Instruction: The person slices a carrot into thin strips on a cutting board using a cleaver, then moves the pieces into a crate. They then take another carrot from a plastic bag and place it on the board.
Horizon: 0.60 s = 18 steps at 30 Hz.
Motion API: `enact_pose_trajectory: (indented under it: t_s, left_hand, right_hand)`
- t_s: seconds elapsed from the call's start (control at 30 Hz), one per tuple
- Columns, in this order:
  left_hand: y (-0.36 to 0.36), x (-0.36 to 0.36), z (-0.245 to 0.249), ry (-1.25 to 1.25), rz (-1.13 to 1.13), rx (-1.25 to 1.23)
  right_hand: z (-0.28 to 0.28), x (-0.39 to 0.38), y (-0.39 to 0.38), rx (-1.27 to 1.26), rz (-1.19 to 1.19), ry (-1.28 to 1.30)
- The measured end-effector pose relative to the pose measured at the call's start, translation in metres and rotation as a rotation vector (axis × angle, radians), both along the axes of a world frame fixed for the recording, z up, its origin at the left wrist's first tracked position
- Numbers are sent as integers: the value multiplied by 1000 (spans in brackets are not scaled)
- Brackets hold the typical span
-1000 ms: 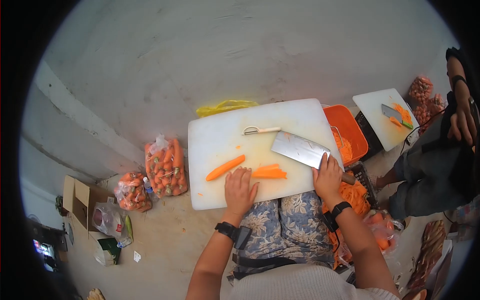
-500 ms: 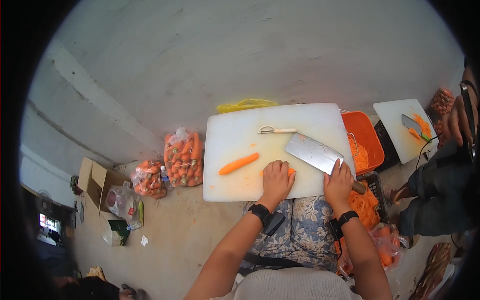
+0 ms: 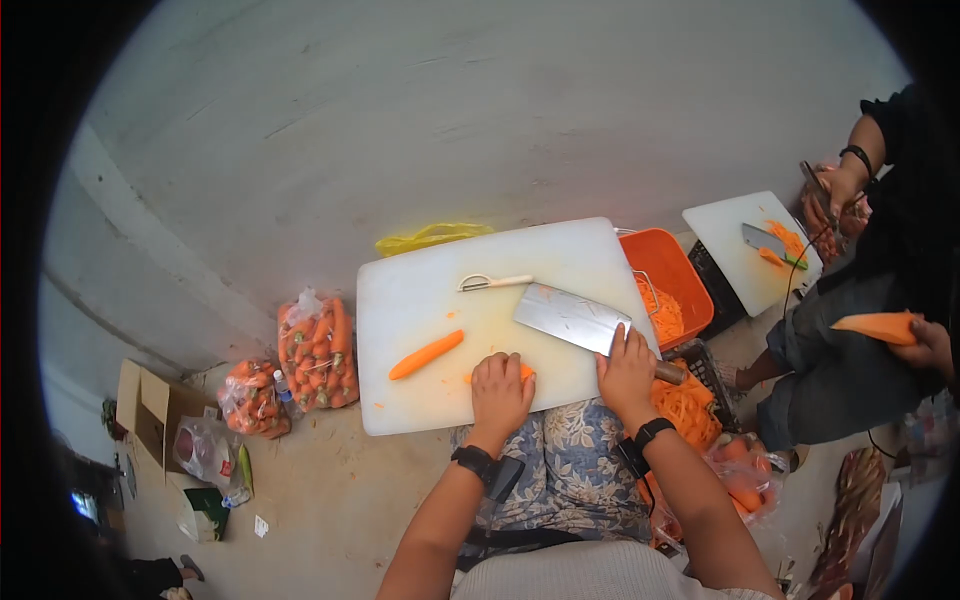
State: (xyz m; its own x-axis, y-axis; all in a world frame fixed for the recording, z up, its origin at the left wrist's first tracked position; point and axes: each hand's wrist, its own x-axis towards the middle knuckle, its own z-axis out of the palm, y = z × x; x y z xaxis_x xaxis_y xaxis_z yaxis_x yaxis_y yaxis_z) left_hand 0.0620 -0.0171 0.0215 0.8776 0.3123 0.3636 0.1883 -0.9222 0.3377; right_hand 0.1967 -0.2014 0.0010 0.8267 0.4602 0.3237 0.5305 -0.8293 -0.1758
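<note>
My left hand (image 3: 502, 392) lies over a short peeled carrot piece (image 3: 527, 372) at the near edge of the white cutting board (image 3: 400, 310), fingers curled on it and hiding most of it. My right hand (image 3: 628, 375) is closed over the cleaver (image 3: 570, 317) where blade meets handle. The wide blade lies flat on the board, pointing left, with orange shreds on it; the wooden handle sticks out right of my hand. A longer peeled carrot (image 3: 427, 355) rests on the left of the board. Behind the blade lies a white peeler (image 3: 495, 282).
Orange basket (image 3: 690, 270) with carrot shreds stands right of the board. Another person's hand (image 3: 930, 345) holds a carrot beside a second board (image 3: 725, 225) with a knife (image 3: 765, 240). Left are bagged carrots (image 3: 318, 355) and a cardboard box (image 3: 150, 410).
The view has shifted, moving the board left in the picture. The other person at the right now shows more, with a carrot in hand. My hands stay on the carrot piece and cleaver.
</note>
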Motion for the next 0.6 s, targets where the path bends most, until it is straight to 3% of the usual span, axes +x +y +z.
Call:
enact_pose_trajectory:
  t_s: [0.3, 0.6]
  left_hand:
    - [0, 5, 28, 46, 39, 42]
    - [7, 1, -2, 26, -28, 56]
  right_hand:
    - [4, -5, 0, 4, -19, -8]
    - [5, -5, -1, -8, 12, -41]
